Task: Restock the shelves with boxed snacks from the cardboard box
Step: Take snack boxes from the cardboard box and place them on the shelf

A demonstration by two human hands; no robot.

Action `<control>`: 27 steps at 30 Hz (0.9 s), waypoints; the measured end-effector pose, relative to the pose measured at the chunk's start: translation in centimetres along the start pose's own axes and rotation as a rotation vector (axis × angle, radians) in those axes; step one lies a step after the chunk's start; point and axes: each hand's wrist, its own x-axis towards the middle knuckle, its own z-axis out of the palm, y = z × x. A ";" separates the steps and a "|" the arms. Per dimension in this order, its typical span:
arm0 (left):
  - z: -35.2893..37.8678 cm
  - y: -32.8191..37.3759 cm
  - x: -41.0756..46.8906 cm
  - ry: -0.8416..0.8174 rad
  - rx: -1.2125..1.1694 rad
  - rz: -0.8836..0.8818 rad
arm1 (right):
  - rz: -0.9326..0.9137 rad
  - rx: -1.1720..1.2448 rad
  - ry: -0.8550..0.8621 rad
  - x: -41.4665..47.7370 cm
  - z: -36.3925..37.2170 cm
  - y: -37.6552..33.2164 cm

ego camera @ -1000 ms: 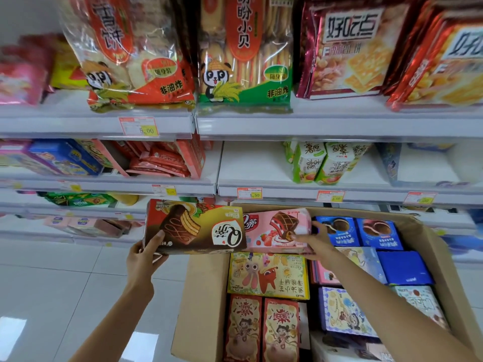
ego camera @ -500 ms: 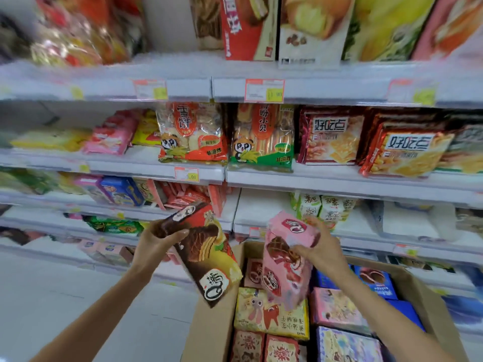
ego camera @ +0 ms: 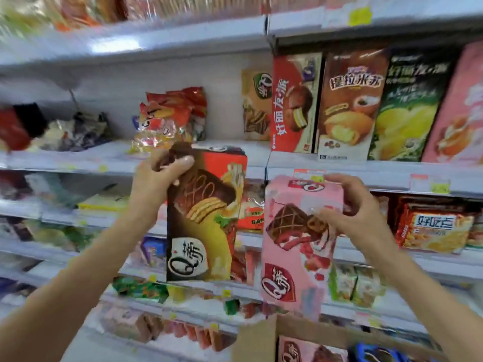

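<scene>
Gripping the upper left corner of a brown-and-red pie box (ego camera: 203, 218), the left hand (ego camera: 156, 176) holds it upright in mid-air in front of the shelving, with its fingers curled over the top edge. Just to the right and a little lower, the right hand (ego camera: 350, 210) grasps a pink strawberry pie box (ego camera: 295, 244) by its upper right edge, fingers wrapped over the top and thumb pressed on the printed face. This box is also upright, and the two boxes are close together but apart. Below them, at the near edge, the open cardboard box (ego camera: 257, 340) shows one brown wall, with another pink box (ego camera: 298, 350) and a blue box (ego camera: 376, 355) inside it. Beyond the held boxes, a white shelf (ego camera: 392, 176) on the far right carries tall boxes standing side by side: a red box (ego camera: 295, 100), a brown cake box (ego camera: 350, 105), a green box (ego camera: 407, 108) and a pale pink box (ego camera: 457, 108) cut off by the right edge. A smaller tan box (ego camera: 254, 105) stands just left of the red one, set further back. Further left on that level lies a heap of red-and-yellow snack bags (ego camera: 170, 118). The lower shelves hold what look like bags and packets, mostly too blurred to name, and an orange cracker pack (ego camera: 433, 226) sits right of the right hand.
</scene>
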 end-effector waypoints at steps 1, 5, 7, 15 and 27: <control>-0.4 1.4 1.6 0.002 -0.032 0.079 | -0.053 0.018 0.030 1.1 0.5 -1.5; -2.3 4.3 8.4 0.048 -0.117 0.352 | -0.290 0.044 0.183 4.8 3.1 -7.2; -3.1 4.2 12.0 0.053 -0.122 0.414 | -0.393 0.061 0.277 6.3 4.4 -9.3; -0.8 -2.9 23.0 -0.105 0.011 0.349 | -0.726 -0.032 0.553 10.4 10.1 -11.5; 5.9 -12.1 32.7 -0.163 0.503 0.059 | -0.689 -0.297 0.424 19.4 13.9 -7.0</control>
